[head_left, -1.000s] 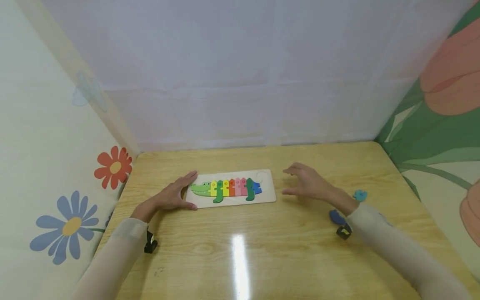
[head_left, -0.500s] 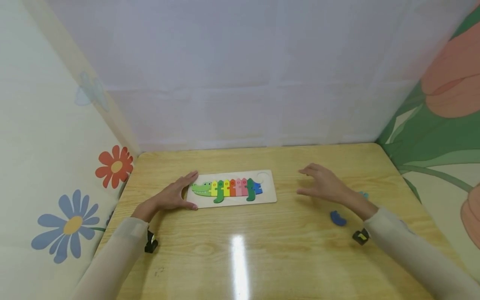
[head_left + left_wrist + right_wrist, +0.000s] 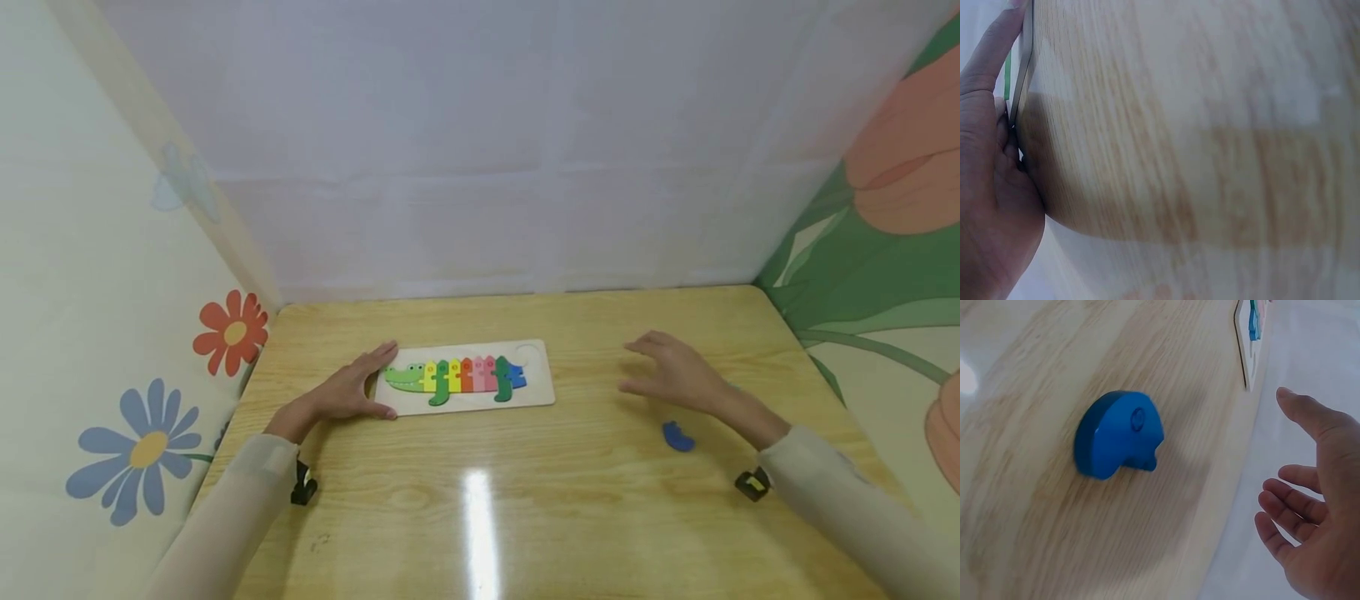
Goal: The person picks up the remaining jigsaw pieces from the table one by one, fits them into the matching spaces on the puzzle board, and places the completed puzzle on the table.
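Light wood-grain tabletop point(image 3: 405, 517); glare streak point(image 3: 482, 542) on its near part. Behind: pale creased sheet point(image 3: 405, 150). Left panel point(image 3: 45, 292): red flower point(image 3: 235, 333), blue flower point(image 3: 149, 451) lower, faint butterfly point(image 3: 178, 179) above. Right panel point(image 3: 885, 367): large pink bloom point(image 3: 907, 162), green leaves point(image 3: 877, 262).

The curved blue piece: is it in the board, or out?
Out: the piece lies on the table, apart from the board.

Cream sleeves point(image 3: 847, 507), black wrist cameras point(image 3: 752, 483)
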The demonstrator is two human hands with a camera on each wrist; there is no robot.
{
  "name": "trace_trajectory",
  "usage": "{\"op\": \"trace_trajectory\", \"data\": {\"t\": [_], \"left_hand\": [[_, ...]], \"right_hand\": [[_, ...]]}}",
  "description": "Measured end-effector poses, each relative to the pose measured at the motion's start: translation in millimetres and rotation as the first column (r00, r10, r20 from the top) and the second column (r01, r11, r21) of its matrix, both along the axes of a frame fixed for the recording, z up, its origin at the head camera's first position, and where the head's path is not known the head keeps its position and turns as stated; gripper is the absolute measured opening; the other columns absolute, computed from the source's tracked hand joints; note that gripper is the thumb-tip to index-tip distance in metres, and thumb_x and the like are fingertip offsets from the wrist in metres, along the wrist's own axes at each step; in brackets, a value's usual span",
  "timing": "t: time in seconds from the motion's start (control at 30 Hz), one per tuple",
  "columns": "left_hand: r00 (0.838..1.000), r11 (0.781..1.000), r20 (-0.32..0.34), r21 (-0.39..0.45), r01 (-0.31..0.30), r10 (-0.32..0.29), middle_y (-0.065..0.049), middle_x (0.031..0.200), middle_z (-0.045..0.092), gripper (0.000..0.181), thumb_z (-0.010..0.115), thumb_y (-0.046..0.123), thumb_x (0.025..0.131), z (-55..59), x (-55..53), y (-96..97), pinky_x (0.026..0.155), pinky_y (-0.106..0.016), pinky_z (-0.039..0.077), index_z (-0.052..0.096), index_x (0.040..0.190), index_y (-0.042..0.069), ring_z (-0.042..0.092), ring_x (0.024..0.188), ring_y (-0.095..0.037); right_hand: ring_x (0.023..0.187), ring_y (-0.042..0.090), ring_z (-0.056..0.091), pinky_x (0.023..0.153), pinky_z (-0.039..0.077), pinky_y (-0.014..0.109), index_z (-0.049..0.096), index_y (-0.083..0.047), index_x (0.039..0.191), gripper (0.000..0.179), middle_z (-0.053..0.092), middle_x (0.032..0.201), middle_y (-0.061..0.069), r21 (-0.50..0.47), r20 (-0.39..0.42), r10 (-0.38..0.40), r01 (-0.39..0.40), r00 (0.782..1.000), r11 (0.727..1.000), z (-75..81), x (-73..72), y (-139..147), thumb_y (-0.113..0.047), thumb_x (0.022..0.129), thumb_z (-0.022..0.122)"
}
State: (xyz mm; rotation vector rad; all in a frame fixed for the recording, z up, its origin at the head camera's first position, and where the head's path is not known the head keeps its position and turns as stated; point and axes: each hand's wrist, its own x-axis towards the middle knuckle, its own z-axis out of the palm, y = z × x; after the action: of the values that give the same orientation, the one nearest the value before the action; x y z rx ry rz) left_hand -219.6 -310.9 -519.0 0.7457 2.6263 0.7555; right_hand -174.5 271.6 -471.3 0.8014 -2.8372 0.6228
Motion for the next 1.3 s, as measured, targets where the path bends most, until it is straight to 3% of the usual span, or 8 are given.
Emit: {"op": "trace_trajectory", "data": {"t": [0.43, 1.1, 1.3], "left_hand": [[1.0, 1.0, 0.008, -0.006, -0.006, 0.006, -0.01, 0.179, 0.009, 0.124, 0.091, 0.052, 0.08, 1.0, 0.3, 0.1, 0.131, -0.062, 0.008, 0.018, 0.17, 0.008, 0.009, 0.164, -0.037], [1.0, 1.0, 0.013, 0.002, -0.017, 0.017, -0.011, 0.179, 0.01, 0.123, 0.091, 0.051, 0.08, 3.2, 2.4, 1.4, 0.13, -0.065, 0.009, 0.019, 0.17, 0.008, 0.009, 0.163, -0.04], [1.0, 1.0, 0.015, 0.006, -0.014, 0.014, -0.011, 0.179, 0.009, 0.123, 0.091, 0.052, 0.08, 3.8, 3.6, 1.8, 0.13, -0.065, 0.008, 0.02, 0.17, 0.007, 0.009, 0.163, -0.04]], "right_hand": [[0.115, 0.044, 0.065, 0.095, 0.057, 0.061, 0.068, 0.009, 0.13, 0.069, 0.068, 0.124, 0.028, 0.046, 0.025, -0.054, 0.053, 0.998, 0.998, -1.3, 14.9, 20, -0.035, 0.083, 0.092], [0.109, 0.042, 0.066, 0.087, 0.058, 0.061, 0.072, 0.007, 0.123, 0.068, 0.07, 0.117, 0.023, -0.017, -0.094, -0.03, 0.029, 0.995, 0.999, -9.5, 24.9, 57, -0.03, 0.073, 0.098], [0.108, 0.041, 0.066, 0.088, 0.058, 0.061, 0.072, 0.006, 0.125, 0.069, 0.07, 0.117, 0.022, -0.002, -0.095, -0.023, 0.023, 0.995, 1.0, -9.1, 29.0, 68, -0.03, 0.072, 0.098]]}}
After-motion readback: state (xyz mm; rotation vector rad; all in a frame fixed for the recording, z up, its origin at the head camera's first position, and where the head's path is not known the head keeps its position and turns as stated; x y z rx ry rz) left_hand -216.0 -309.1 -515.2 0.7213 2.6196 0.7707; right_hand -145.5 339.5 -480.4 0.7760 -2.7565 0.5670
